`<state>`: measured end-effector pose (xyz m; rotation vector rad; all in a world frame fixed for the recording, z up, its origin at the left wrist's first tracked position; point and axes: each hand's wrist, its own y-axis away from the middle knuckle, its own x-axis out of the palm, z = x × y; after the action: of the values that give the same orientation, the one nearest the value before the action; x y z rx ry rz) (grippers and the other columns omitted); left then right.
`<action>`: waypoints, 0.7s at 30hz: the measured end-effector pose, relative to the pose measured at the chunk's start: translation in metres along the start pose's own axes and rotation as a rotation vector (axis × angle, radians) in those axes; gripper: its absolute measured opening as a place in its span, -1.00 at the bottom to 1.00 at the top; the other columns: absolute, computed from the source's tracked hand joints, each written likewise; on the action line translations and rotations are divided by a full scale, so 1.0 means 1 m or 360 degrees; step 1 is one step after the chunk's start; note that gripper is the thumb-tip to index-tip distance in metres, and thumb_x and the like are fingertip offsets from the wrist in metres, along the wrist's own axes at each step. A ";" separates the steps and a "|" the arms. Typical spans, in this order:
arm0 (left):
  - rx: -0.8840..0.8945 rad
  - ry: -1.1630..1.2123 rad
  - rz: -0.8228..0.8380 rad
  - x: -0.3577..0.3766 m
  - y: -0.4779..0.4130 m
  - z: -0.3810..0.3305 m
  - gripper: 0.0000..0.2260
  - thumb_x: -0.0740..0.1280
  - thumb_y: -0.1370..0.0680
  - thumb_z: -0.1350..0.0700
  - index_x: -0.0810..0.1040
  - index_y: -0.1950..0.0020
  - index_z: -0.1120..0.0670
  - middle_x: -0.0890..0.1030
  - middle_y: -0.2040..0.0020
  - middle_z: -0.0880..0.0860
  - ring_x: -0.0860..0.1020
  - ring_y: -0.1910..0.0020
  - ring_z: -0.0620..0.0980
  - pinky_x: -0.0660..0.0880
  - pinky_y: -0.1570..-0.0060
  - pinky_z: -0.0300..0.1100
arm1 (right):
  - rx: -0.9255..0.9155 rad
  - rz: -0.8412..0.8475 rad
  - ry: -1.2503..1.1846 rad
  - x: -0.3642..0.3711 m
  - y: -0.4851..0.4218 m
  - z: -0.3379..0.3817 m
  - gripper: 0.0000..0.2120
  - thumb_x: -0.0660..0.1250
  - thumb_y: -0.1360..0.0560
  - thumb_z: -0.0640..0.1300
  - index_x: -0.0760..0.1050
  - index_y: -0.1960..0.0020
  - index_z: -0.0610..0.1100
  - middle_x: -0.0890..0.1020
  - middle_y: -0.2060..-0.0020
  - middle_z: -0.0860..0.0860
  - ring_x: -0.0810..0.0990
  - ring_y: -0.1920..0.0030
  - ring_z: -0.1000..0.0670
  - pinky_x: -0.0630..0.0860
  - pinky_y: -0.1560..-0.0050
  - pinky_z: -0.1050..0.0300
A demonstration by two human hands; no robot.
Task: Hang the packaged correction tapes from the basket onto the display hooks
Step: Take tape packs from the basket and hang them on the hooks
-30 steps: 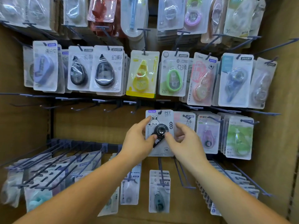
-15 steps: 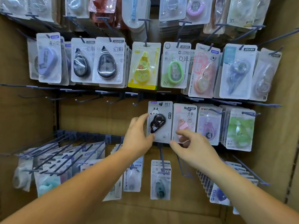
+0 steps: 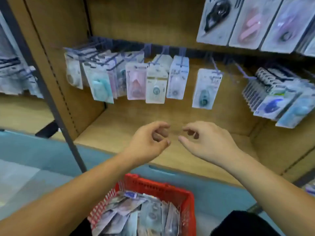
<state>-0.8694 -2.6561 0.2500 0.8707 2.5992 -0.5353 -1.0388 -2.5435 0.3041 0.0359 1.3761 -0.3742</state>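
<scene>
A red plastic basket (image 3: 163, 186) sits low in the view, between my forearms, filled with several packaged correction tapes (image 3: 136, 217). My left hand (image 3: 150, 142) and my right hand (image 3: 206, 142) hover side by side above the wooden shelf base, fingers loosely curled, holding nothing. The black correction tape package (image 3: 216, 17) hangs at the upper right beside a pink one (image 3: 248, 24). Lower hooks (image 3: 214, 65) carry more packages, such as a teal one (image 3: 206, 89). The picture is blurred by motion.
A dark metal upright (image 3: 51, 92) stands at the left of the wooden shelf bay (image 3: 170, 116). Dense rows of packages (image 3: 272, 96) hang at the right, and more (image 3: 100, 82) at the left. The floor (image 3: 34, 159) is blue-grey.
Both hands let go of the black package, which now hangs on its hook, and dropped down. The view tilted downward, bringing the red basket into sight.
</scene>
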 end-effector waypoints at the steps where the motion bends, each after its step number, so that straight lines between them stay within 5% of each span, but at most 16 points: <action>1: -0.0126 -0.0049 0.0093 0.009 0.013 0.025 -0.64 0.49 -0.54 0.25 0.57 -0.28 -0.04 0.65 -0.02 0.03 0.58 0.21 -0.11 0.53 0.20 -0.35 | 0.0003 0.0139 -0.0022 0.023 0.006 0.001 -0.63 0.34 -0.53 0.27 0.60 -0.27 0.16 0.65 -0.04 0.18 0.61 -0.10 0.05 0.54 -0.07 0.08; 6: -0.0633 -0.0211 0.0398 0.048 0.080 0.148 -0.58 0.51 -0.50 0.21 0.59 -0.34 0.08 0.70 -0.09 0.08 0.70 0.01 0.10 0.63 -0.10 0.03 | 0.0040 0.0776 -0.0088 0.143 0.039 -0.003 -0.60 0.36 -0.52 0.28 0.61 -0.26 0.13 0.70 -0.11 0.10 0.65 -0.17 -0.03 0.59 -0.13 0.04; 10: -0.0842 -0.0441 0.0510 0.054 0.123 0.227 -0.60 0.53 -0.50 0.08 0.60 -0.33 0.06 0.67 -0.11 0.01 0.66 -0.01 -0.01 0.56 -0.07 -0.17 | 0.0101 0.1170 -0.0297 0.241 0.061 -0.021 -0.35 0.15 -0.30 0.44 0.66 -0.11 0.04 0.72 0.03 0.03 0.68 -0.03 -0.04 0.62 -0.04 -0.04; 12: -0.0938 -0.0570 0.0572 0.048 0.139 0.256 -0.55 0.46 -0.49 -0.02 0.58 -0.37 0.02 0.66 -0.20 0.03 0.65 -0.07 0.00 0.55 -0.12 -0.16 | 0.0180 0.1253 -0.0423 0.275 0.070 -0.028 -0.39 0.18 -0.31 0.42 0.66 -0.02 0.00 0.73 0.10 -0.03 0.70 0.05 -0.07 0.61 0.01 -0.04; 15: -0.1062 -0.0687 0.0492 0.033 0.157 0.287 -0.42 0.32 -0.42 -0.06 0.57 -0.44 0.03 0.60 -0.39 0.08 0.58 -0.34 0.14 0.49 -0.34 -0.10 | 0.0196 0.1277 -0.0457 0.303 0.074 -0.022 -0.69 0.40 -0.54 0.11 0.67 -0.10 -0.10 0.73 0.00 -0.11 0.69 -0.05 -0.13 0.56 -0.09 -0.02; 21: -0.1485 -0.0644 0.0398 0.013 0.177 0.293 -0.42 0.34 -0.52 -0.11 0.45 -0.51 0.08 0.57 -0.40 0.18 0.55 -0.35 0.20 0.47 -0.27 -0.10 | 0.0143 0.1175 -0.0614 0.359 0.070 0.006 -0.45 0.40 -0.53 0.18 0.53 -0.42 -0.08 0.56 -0.37 -0.05 0.54 -0.38 -0.06 0.42 -0.40 0.07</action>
<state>-0.7090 -2.6511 -0.0530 0.6363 1.9648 0.5014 -0.9612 -2.5650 -0.0533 0.5065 0.8814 0.1751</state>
